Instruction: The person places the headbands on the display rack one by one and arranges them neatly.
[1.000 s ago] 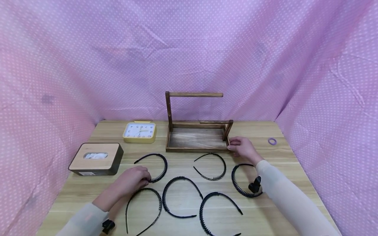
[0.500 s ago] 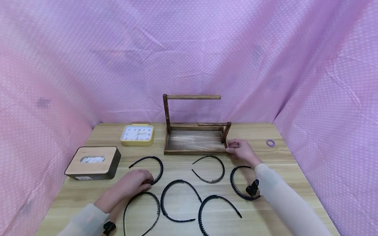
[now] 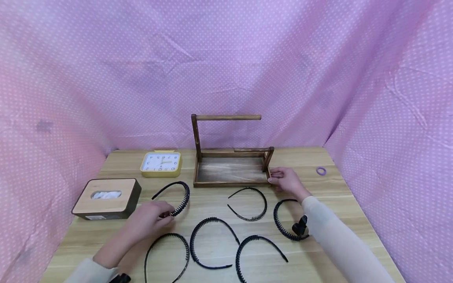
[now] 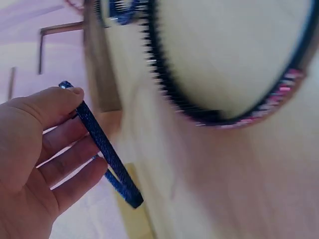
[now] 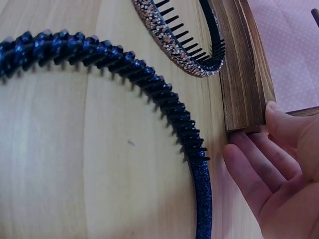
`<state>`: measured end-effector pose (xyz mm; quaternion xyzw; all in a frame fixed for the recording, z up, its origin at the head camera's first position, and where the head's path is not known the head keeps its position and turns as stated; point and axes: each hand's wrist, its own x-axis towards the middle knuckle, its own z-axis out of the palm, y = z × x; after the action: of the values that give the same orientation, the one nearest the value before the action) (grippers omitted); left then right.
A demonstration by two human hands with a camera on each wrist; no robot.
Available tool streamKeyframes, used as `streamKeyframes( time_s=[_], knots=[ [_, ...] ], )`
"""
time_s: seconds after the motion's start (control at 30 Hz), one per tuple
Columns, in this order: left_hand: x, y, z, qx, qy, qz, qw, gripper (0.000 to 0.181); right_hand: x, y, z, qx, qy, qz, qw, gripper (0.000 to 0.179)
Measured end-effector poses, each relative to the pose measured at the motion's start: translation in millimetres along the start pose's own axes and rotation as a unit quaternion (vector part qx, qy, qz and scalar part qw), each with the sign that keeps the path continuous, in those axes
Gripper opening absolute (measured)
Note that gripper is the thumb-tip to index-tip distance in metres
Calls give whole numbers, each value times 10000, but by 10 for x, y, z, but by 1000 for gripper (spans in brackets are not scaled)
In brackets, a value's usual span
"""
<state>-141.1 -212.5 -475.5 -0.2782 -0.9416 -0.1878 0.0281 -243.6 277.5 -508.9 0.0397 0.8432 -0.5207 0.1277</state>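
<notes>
My left hand (image 3: pixel 150 218) pinches a dark blue glittery toothed headband (image 3: pixel 186 198) between thumb and fingers. In the left wrist view that headband (image 4: pixel 107 144) tilts off the table in the fingers. On the right, my other hand (image 3: pixel 288 184) grips the right end of a brown wooden rack (image 3: pixel 230 184), which has a shallow tray and two horizontal bars at different heights. The right wrist view has the thumb on the rack's corner (image 5: pixel 244 107) and the fingers under it. A headband with rose-coloured glitter (image 5: pixel 162 30) lies just in front of the rack.
Several more toothed headbands lie across the table, including one in the middle (image 3: pixel 192 239), one front left (image 3: pixel 146 259), one front right (image 3: pixel 238 261) and one by the right forearm (image 3: pixel 277 224). A tissue box (image 3: pixel 106 204), yellow clock (image 3: pixel 161 173) and purple ring (image 3: pixel 321 171) stand around.
My left hand has lifted the blue headband's near side off the table and drawn it slightly left. The right hand stays on the rack; the whole head view has shifted a little.
</notes>
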Motion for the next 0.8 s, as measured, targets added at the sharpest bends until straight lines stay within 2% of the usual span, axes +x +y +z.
streamKeyframes(
  time_s=[0.17,0.3,0.4,0.5,0.63,0.8],
  knots=[
    [-10,101,-189,-632,359,-69,9973,13,-8,-3,-1,167,-117,215,9996,57],
    [67,156,-238,-1138,640,-9,9914,17,2,-13,-9,195,-171,202,9995,55],
    [165,205,-244,-1651,732,-36,9836,21,-4,-17,-20,168,-183,193,9995,54],
    [289,266,-253,-2084,772,-121,9749,23,-12,-28,-18,161,-209,197,9995,54],
    [519,350,-247,-2583,886,-179,9618,20,-11,-29,-12,155,-228,149,9995,55],
    [855,453,-165,-3198,1185,-315,9395,19,-5,-7,-11,204,-196,214,9994,55]
  ],
)
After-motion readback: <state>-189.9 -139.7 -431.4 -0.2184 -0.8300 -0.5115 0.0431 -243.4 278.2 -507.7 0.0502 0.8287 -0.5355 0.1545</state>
